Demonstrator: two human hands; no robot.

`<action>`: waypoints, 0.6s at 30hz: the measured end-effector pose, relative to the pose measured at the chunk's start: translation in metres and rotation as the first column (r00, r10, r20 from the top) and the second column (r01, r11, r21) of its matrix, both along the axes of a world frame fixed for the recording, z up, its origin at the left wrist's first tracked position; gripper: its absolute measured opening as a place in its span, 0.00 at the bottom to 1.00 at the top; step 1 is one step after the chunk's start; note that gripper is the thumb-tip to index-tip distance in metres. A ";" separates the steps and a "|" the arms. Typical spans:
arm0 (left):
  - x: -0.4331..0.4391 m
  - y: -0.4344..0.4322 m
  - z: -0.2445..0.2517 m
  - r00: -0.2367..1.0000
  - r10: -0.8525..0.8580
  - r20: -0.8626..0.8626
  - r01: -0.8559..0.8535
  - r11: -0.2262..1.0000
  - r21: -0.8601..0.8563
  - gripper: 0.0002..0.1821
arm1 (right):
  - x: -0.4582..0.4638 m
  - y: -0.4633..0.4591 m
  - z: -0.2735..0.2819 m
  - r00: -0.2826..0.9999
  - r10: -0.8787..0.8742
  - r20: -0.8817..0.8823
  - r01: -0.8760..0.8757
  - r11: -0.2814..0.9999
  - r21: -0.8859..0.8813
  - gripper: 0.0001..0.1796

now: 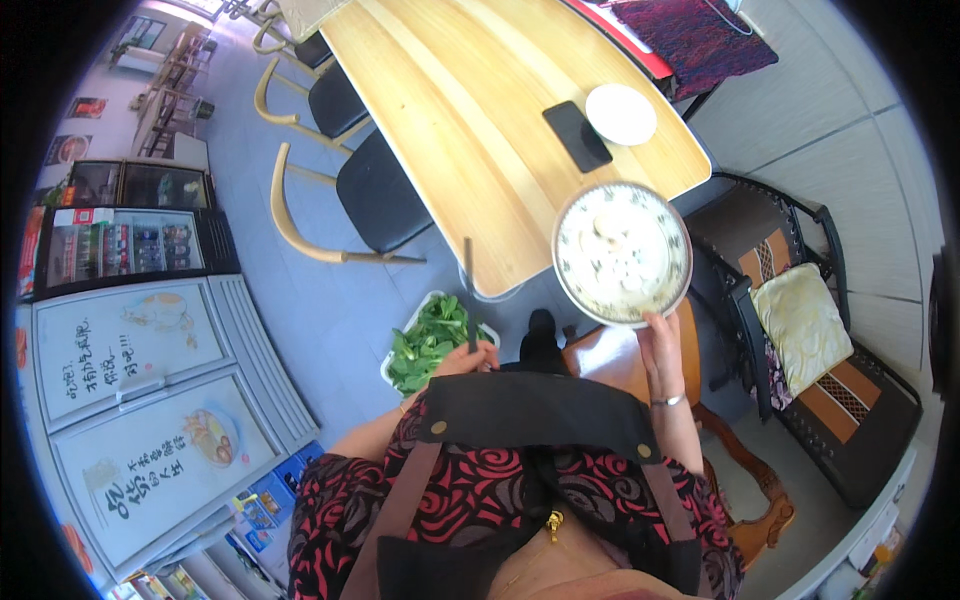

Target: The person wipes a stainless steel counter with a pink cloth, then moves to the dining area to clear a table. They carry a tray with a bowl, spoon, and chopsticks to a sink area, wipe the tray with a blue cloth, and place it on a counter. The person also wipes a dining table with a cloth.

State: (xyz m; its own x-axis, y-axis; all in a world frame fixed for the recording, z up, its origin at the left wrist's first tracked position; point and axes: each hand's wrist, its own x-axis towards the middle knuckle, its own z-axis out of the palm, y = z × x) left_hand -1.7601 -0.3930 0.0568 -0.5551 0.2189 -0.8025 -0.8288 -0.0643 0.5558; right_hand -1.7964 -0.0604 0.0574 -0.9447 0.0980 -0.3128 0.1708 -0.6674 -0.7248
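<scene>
My right hand [661, 341] grips the near rim of a large patterned bowl [562, 259], holding it beside the table's corner. Several pale, whitish pieces of food [611, 236] lie in the bowl; their exact kind is unclear. In my left hand [469, 358] is a pair of dark chopsticks [470, 292], seen almost as one stick and pointing away from me. Below and beside that hand, a white basket [386, 367] of green leafy vegetables [424, 341] stands low, partly hidden by my arm.
On the wooden table [465, 135] are a black smartphone [577, 136] and a white plate [621, 114]. Black-seated chairs [382, 195] line its left side. A wooden chair [615, 356] is close before me, and a dark armchair [799, 322] with a cushion stands right. Refrigerators [150, 360] are left.
</scene>
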 end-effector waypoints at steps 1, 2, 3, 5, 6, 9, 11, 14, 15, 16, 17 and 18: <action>0.004 -0.002 -0.001 0.988 0.119 -0.095 -0.112 0.990 0.084 0.10 | -0.014 -0.002 -0.001 0.996 0.072 -0.051 -0.073 0.997 -0.019 0.27; 0.010 -0.006 -0.005 0.961 0.237 -0.140 -0.216 0.964 0.153 0.10 | -0.025 -0.007 -0.002 0.996 0.080 -0.046 -0.081 0.997 -0.010 0.27; 0.018 -0.014 -0.009 0.920 0.351 -0.172 -0.302 0.918 0.257 0.10 | -0.033 -0.018 -0.001 0.990 0.112 -0.089 -0.114 0.993 -0.022 0.27; 0.050 -0.043 -0.014 0.878 0.455 -0.149 -0.404 0.871 0.278 0.10 | -0.024 -0.056 0.003 0.986 0.153 -0.073 -0.153 0.988 0.004 0.26; 0.077 -0.066 -0.011 0.854 0.490 -0.177 -0.433 0.856 0.282 0.10 | -0.012 -0.086 0.009 0.971 0.206 -0.119 -0.209 0.978 -0.013 0.26; 0.175 -0.147 0.019 0.750 0.649 -0.130 -0.629 0.760 0.165 0.11 | 0.051 -0.187 0.037 0.923 0.337 -0.186 -0.343 0.939 -0.001 0.26; 0.228 -0.186 0.036 0.700 0.689 -0.187 -0.659 0.725 0.201 0.12 | 0.081 -0.239 0.059 0.884 0.413 -0.220 -0.419 0.908 0.020 0.25; 0.255 -0.196 0.028 0.675 0.692 -0.257 -0.630 0.721 0.288 0.12 | 0.088 -0.264 0.083 0.911 0.378 -0.167 -0.380 0.925 0.020 0.25; 0.264 -0.195 0.022 0.687 0.682 -0.252 -0.677 0.726 0.118 0.13 | 0.096 -0.267 0.086 0.873 0.439 -0.214 -0.448 0.894 0.010 0.25; 0.277 -0.195 0.016 0.679 0.676 -0.286 -0.698 0.715 0.031 0.14 | 0.102 -0.273 0.086 0.846 0.477 -0.237 -0.489 0.872 0.008 0.25; 0.294 -0.200 0.011 0.680 0.648 -0.343 -0.705 0.707 -0.063 0.14 | 0.113 -0.280 0.085 0.825 0.519 -0.223 -0.528 0.849 0.022 0.25; 0.331 -0.204 0.011 0.715 0.182 -0.675 -0.564 0.720 -0.404 0.17 | 0.139 -0.289 0.083 0.820 0.531 -0.214 -0.543 0.840 0.002 0.25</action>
State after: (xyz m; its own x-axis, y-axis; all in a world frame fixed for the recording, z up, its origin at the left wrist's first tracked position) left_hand -1.4295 -0.5970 0.0676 -0.8513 -0.4809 -0.2099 -0.3276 0.1748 0.9285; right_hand -1.6575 -0.3498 0.1404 -0.8847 -0.4547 -0.1029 0.3710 -0.5530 -0.7460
